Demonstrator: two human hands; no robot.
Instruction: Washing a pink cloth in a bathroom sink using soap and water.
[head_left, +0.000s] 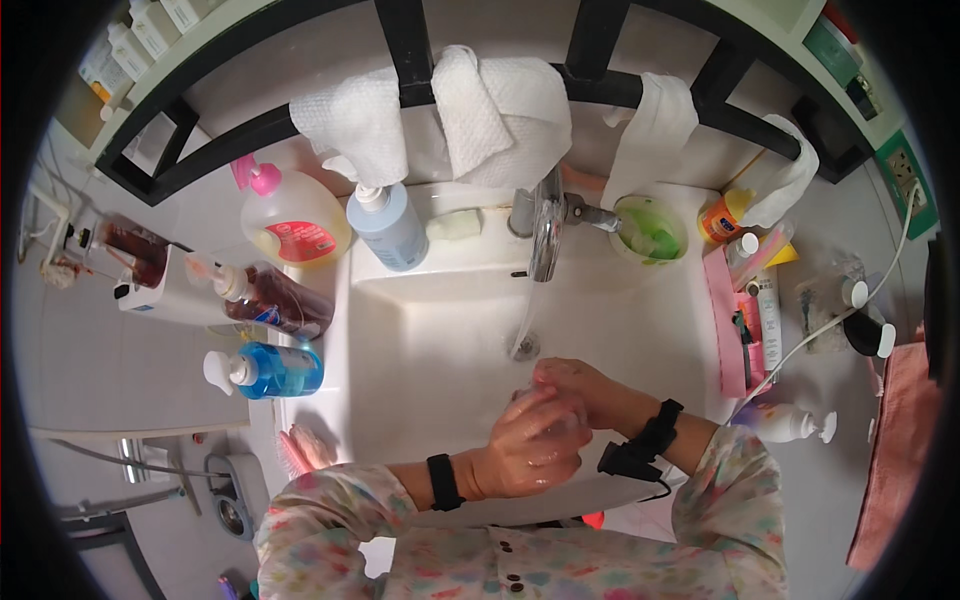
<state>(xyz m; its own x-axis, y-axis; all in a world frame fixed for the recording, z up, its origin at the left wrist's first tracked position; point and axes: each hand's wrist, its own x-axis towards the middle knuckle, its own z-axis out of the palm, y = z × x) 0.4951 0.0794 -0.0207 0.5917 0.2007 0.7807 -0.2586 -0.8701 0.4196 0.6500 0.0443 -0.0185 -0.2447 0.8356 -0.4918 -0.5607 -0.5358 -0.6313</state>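
Note:
My left hand (534, 442) and my right hand (600, 394) are pressed together over the near part of a white washbasin (427, 360). Both look wet, with curled, overlapping fingers. The palms are hidden, so I cannot tell whether anything lies between them. Beyond my hands, a chrome faucet (546, 240) runs a thin stream of water (527, 319) toward the drain (526, 346). The stream falls apart from my fingers. Black straps circle both wrists, and the right one carries a small black device (630, 459).
Pump bottles, one blue (281, 370) and one dark red (281, 304), line the left side. A soap bar (454, 224) and green bowl (651, 231) sit on the back ledge. White cloths (502, 120) hang from a black rack. A white cable (817, 330) crosses at right, past a pink organizer (721, 322).

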